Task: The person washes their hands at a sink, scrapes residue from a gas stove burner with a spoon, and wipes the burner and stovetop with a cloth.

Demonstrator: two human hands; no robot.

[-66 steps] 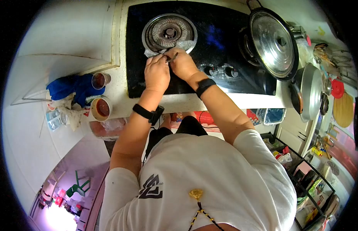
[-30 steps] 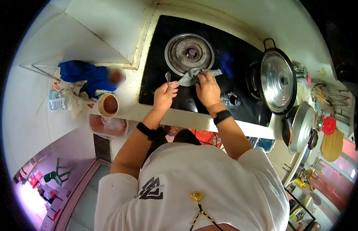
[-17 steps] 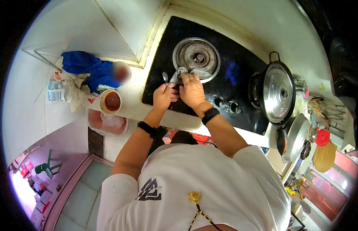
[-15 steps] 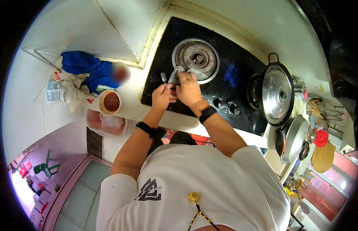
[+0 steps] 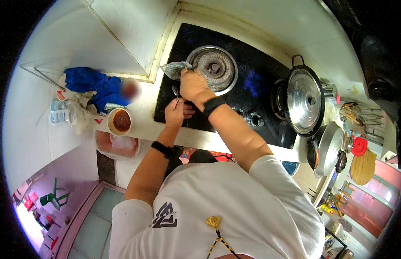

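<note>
My right hand (image 5: 194,85) is closed on one end of a silvery grey cloth (image 5: 174,69) with a ridged, shiny surface. The cloth sticks out to the left, over the left edge of the black cooktop (image 5: 257,103). Just right of this hand is the round gas burner (image 5: 214,68), with a ridged metal ring inside a steel rim. Low at the cooktop's front left, my left hand (image 5: 174,113) grips a small metal spoon (image 5: 175,91), its bowl pointing up and away from me. Some fingers of the left hand stretch to the right over the black surface.
A tub of red-brown sauce (image 5: 121,121) stands left of the cooktop. Beyond it lie a blue cloth (image 5: 86,84) and crumpled plastic. A lidded wok (image 5: 305,101) covers the right burner. Below the sauce is a container of reddish contents (image 5: 116,144).
My right hand has moved left from the burner's front rim, bringing the silvery cloth to the cooktop's left side. The hands have come apart; the left still has the spoon.
</note>
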